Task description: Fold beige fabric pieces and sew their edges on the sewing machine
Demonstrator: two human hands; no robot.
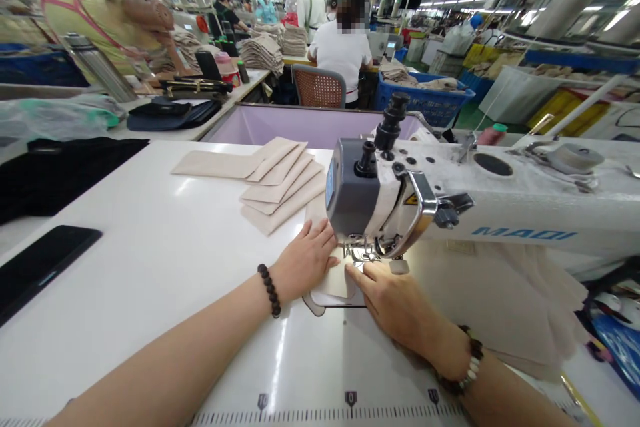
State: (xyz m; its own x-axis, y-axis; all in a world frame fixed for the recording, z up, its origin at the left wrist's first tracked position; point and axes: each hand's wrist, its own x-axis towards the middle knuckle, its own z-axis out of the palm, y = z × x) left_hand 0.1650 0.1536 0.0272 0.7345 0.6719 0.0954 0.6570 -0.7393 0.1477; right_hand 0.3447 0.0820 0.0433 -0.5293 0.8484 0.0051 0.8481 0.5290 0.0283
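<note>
A small beige fabric piece (pixel 334 278) lies under the presser foot (pixel 361 253) of a white sewing machine (pixel 425 197). My left hand (pixel 309 259) rests palm down on its left side, fingers stretched out close to the needle area. From the right, my right hand (pixel 395 300) touches the same piece near its right edge, with one digit extended and the other fingertips partly hidden by the machine. Behind my left hand, several folded beige pieces (pixel 285 187) are fanned out on the white table (pixel 165 273). More beige fabric (pixel 500 307) spreads beneath the machine arm at right.
A black phone (pixel 47 267) and black cloth (pixel 65 167) lie at left. A lilac bin (pixel 300 123) adjoins the table's far edge. A ruler strip (pixel 310 417) runs along the front. Beyond, a person in white (pixel 340 53) sits beside a blue basket (pixel 425 99).
</note>
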